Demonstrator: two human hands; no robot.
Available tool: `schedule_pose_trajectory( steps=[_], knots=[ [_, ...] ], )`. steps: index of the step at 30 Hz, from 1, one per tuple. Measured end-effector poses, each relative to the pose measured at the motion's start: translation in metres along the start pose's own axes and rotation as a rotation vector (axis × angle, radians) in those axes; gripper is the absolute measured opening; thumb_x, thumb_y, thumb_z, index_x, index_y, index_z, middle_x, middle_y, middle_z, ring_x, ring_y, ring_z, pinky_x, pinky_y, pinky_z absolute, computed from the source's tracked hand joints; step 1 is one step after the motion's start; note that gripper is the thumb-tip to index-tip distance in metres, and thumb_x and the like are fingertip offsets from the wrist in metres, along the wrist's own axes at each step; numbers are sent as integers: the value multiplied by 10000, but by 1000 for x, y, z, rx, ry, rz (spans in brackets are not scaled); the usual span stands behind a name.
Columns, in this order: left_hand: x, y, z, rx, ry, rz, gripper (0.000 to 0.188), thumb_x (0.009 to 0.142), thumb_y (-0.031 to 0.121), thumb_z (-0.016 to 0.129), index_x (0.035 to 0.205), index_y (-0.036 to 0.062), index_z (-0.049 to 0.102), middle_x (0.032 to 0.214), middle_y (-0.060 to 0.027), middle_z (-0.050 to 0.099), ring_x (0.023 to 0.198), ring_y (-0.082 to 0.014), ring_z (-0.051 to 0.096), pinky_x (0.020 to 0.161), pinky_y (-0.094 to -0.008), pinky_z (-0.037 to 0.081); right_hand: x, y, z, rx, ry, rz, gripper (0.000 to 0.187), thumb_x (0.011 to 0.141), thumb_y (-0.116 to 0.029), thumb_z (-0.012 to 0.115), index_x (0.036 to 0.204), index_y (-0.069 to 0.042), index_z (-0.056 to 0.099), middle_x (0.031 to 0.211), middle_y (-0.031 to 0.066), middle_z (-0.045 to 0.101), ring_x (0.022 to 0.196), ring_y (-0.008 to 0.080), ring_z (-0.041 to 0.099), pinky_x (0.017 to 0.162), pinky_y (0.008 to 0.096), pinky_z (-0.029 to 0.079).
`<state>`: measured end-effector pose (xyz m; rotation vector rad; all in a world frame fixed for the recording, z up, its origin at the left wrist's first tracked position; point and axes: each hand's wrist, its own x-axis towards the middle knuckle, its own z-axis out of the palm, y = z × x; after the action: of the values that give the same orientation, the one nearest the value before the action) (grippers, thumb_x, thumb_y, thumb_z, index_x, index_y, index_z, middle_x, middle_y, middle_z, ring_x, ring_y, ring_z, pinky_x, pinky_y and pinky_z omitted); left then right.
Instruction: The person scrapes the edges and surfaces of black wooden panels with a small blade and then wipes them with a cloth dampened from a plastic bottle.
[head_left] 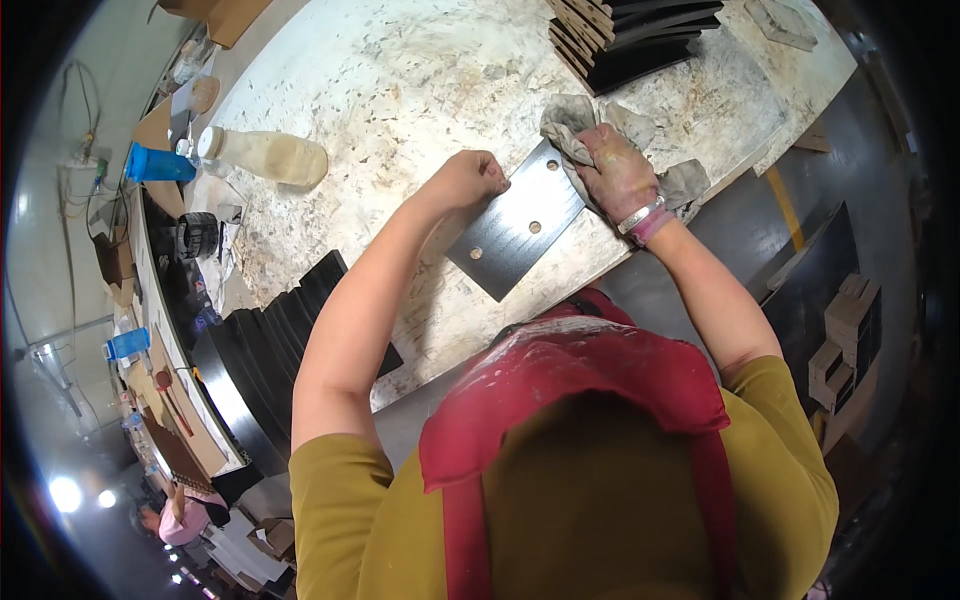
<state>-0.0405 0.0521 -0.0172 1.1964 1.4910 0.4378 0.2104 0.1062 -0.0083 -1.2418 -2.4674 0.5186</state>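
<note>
Red apron (600, 365) below, right hand (617, 175) clutches rag (568, 114), left hand (466, 180) curls at plate (505, 237), grip unclear, forearm (368, 295) overlapping black sheets (258, 350)

Glossy black holed panel (510, 215) diagonal on worktop (420, 100), crumpled grey rag (562, 122) at its far end

Two hands (468, 183) (618, 178) — one panel (515, 200), three holes (535, 228)

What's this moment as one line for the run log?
left hand: at edge of dark panel | right hand: gripping grey rag | panel: on stained table
</note>
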Motion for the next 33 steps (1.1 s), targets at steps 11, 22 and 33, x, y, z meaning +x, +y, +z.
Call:
schedule_pose_trajectory(
  steps=[11, 22, 33],
  knots=[
    [-1, 10, 0, -95, -59, -85, 84, 862, 45, 668, 831, 25, 592, 731, -17, 577, 624, -96, 540, 561, -243, 476, -2, 4, 1, 32, 39, -14, 376, 764, -144, 692, 1116, -90, 572, 1075, 136, 568, 951, 336, 602, 815, 408, 513],
    [-11, 17, 3, -11, 35, -56, 112, 875, 102, 625, 866, -7, 599, 793, -80, 630, 673, -171, 590, 609, -293, 503, 0, 1, 0, 41, 25, -21, 352, 789, -137, 670, 1122, -68, 579, 1085, 145, 577, 963, 339, 602, 812, 405, 506],
    [-109, -38, 110, 567, 749, 298, 978, 634, 298, 813, 1397, -49, 310, 1392, -243, 372, 1291, -392, 362, 1051, -463, 275, 13, -79, 35, -63, -143, -406, 39, 765, -86, 657, 796, -69, 674, 794, 119, 667, 696, 251, 654, 675, 385, 536]
  ],
)
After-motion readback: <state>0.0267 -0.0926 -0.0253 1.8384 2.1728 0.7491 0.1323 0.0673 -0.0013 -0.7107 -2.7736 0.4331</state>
